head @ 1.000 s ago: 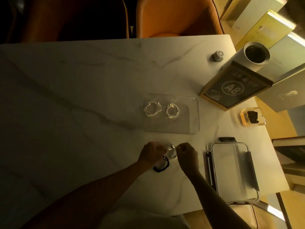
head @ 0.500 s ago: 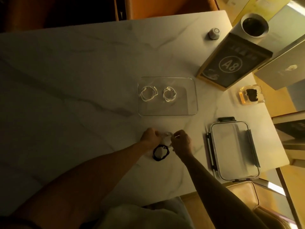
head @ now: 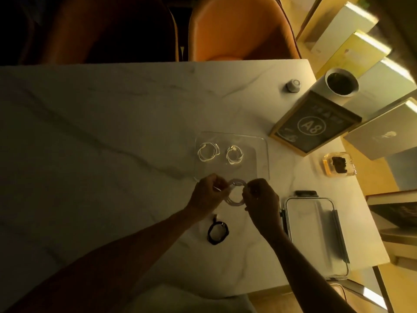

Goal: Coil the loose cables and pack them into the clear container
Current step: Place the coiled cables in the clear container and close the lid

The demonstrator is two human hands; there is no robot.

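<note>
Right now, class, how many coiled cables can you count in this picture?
4. Two white coils lie side by side in the clear container; a third pale coil is held between the left hand and the right hand; a black coil lies on the table below the hands. None seem hidden.

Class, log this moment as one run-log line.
left hand, right hand: grip white coil | clear container: two coils | black coil: on table
</note>
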